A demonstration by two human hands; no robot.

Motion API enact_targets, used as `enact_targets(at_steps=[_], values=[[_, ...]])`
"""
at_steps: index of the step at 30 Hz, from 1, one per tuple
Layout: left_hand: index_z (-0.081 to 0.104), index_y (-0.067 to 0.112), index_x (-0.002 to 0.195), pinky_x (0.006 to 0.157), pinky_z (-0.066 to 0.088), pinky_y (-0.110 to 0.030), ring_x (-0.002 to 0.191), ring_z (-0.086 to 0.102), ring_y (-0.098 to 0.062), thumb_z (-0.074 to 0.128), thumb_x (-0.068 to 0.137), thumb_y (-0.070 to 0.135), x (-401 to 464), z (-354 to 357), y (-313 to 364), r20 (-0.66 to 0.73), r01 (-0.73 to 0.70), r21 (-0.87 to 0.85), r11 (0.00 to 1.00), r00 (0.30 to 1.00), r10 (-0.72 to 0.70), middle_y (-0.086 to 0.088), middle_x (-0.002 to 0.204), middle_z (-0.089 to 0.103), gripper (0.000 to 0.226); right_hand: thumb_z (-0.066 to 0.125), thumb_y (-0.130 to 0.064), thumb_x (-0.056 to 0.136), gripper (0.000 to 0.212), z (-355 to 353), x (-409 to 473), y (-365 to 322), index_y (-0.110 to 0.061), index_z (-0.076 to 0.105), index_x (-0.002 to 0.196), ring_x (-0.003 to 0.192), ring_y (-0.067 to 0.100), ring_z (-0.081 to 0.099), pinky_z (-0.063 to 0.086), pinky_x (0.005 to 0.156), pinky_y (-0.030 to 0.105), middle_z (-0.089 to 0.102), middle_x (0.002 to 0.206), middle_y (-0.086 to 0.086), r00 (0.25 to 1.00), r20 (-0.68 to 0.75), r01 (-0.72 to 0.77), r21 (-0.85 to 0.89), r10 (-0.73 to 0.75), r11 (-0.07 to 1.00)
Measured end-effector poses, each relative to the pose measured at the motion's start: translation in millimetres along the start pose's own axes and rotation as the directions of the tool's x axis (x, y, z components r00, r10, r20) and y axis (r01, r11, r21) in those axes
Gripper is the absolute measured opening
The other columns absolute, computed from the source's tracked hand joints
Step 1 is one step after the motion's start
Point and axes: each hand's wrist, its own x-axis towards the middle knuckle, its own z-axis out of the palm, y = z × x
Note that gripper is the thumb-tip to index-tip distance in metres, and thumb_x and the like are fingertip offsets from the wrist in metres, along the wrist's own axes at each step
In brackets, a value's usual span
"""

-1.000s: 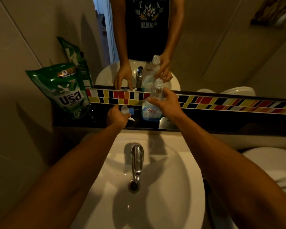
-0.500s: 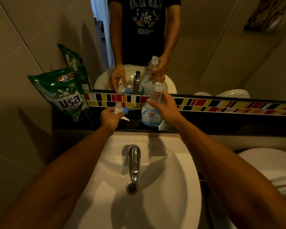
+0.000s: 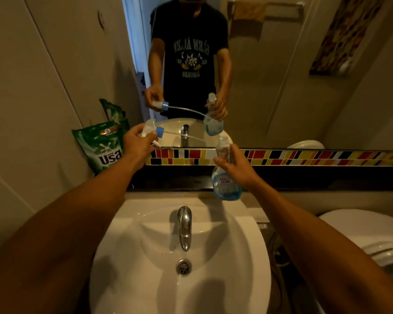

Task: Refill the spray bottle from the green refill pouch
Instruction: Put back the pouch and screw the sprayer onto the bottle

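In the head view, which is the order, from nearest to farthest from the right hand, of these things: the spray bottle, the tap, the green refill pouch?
1. The spray bottle: held in the right hand itself, over the sink's back edge.
2. The tap: lower left of that hand, on the sink.
3. The green refill pouch: far left, leaning against the wall, past the left hand.

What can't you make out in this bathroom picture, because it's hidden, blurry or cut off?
All in the head view:
- Label on the spray bottle: blurred and partly covered by the right hand.
- Green refill pouch: right edge hidden behind the left hand, so whether it is opened is unclear.
- Toilet: cut off by the right edge.
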Motion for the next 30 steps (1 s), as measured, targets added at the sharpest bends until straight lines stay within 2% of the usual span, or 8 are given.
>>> enact_targets(at_steps=[3, 5, 9, 12, 16, 23, 26, 30], values=[[0.054, 0.014, 0.134, 0.083, 0.059, -0.037, 0.1, 0.068, -0.024, 0.068, 0.088, 0.003, -6.3, -1.2, 28.1, 0.015, -0.018, -0.086, 0.996, 1.0, 0.019, -0.013, 0.123, 0.062, 0.05, 0.069, -0.031, 0.098, 0.039, -7.7, -14.5, 6.9, -0.023, 0.052, 0.133, 0.105, 0.003, 0.063, 0.051, 0.084, 0.028, 0.066, 0.118, -0.008, 1.0, 0.014, -0.009, -0.061, 0.01, 0.998], [0.054, 0.016, 0.135, 0.088, 0.058, -0.04, 0.109, 0.066, -0.029, 0.067, 0.089, 0.003, -11.0, -3.6, 44.9, 0.038, -0.039, -0.09, 0.995, 0.998, 0.043, -0.013, 0.126, 0.061, 0.05, 0.069, -0.034, 0.098, 0.041, -11.8, -22.4, 10.1, -0.022, 0.052, 0.134, 0.104, 0.004, 0.062, 0.05, 0.084, 0.03, 0.065, 0.12, -0.004, 0.999, 0.016, -0.038, -0.115, 0.04, 0.993], [0.054, 0.015, 0.136, 0.086, 0.056, -0.034, 0.099, 0.064, -0.021, 0.063, 0.092, 0.002, -23.1, -4.0, 70.8, 0.097, -0.101, -0.059, 0.993, 0.99, 0.106, -0.003, 0.106, 0.064, 0.047, 0.067, -0.037, 0.098, 0.035, -17.5, -32.3, 14.4, -0.021, 0.053, 0.126, 0.097, 0.008, 0.064, 0.047, 0.07, 0.024, 0.066, 0.117, 0.0, 0.996, 0.019, -0.085, -0.215, 0.091, 0.973], [0.056, 0.018, 0.132, 0.082, 0.055, -0.03, 0.092, 0.063, -0.017, 0.063, 0.092, 0.003, -30.9, -4.5, 82.3, 0.133, -0.126, -0.059, 0.99, 0.982, 0.133, 0.002, 0.098, 0.063, 0.043, 0.068, -0.038, 0.098, 0.036, -20.3, -37.3, 14.0, -0.022, 0.053, 0.127, 0.1, 0.014, 0.066, 0.05, 0.076, 0.031, 0.067, 0.119, 0.001, 0.995, 0.016, -0.093, -0.227, 0.1, 0.969], [0.052, 0.015, 0.138, 0.078, 0.057, -0.029, 0.095, 0.064, -0.021, 0.065, 0.091, 0.003, -33.5, -9.2, 87.0, 0.134, -0.136, -0.062, 0.989, 0.981, 0.144, -0.009, 0.116, 0.063, 0.051, 0.069, -0.04, 0.096, 0.039, -22.1, -41.6, 8.5, -0.023, 0.053, 0.127, 0.105, 0.02, 0.067, 0.055, 0.091, 0.044, 0.068, 0.12, 0.003, 0.995, 0.012, -0.096, -0.245, 0.102, 0.965], [0.053, 0.018, 0.138, 0.065, 0.059, -0.026, 0.084, 0.067, -0.018, 0.069, 0.088, 0.005, -36.2, -13.5, 87.3, 0.169, -0.137, -0.066, 0.988, 0.975, 0.146, -0.013, 0.118, 0.063, 0.054, 0.068, -0.038, 0.097, 0.042, -20.8, -49.6, -4.2, -0.024, 0.05, 0.133, 0.109, 0.023, 0.066, 0.054, 0.096, 0.049, 0.066, 0.125, 0.003, 0.996, 0.026, -0.078, -0.245, 0.087, 0.966], [0.053, 0.02, 0.138, 0.06, 0.057, -0.024, 0.088, 0.068, -0.019, 0.071, 0.086, 0.008, -37.3, -12.9, 87.0, 0.196, -0.153, -0.052, 0.987, 0.968, 0.16, -0.014, 0.124, 0.062, 0.057, 0.068, -0.037, 0.097, 0.048, -19.8, -51.9, -10.8, -0.025, 0.048, 0.139, 0.112, 0.023, 0.065, 0.054, 0.099, 0.05, 0.065, 0.13, 0.004, 0.996, 0.044, -0.059, -0.252, 0.073, 0.966], [0.054, 0.019, 0.138, 0.064, 0.057, -0.024, 0.097, 0.066, -0.022, 0.07, 0.088, 0.006, -44.3, -3.4, 85.9, 0.239, -0.18, -0.034, 0.983, 0.954, 0.183, -0.014, 0.131, 0.058, 0.055, 0.068, -0.038, 0.097, 0.04, -17.4, -51.7, -19.1, -0.025, 0.05, 0.13, 0.109, 0.022, 0.066, 0.056, 0.093, 0.047, 0.065, 0.127, 0.005, 0.996, 0.074, -0.024, -0.262, 0.045, 0.965]])
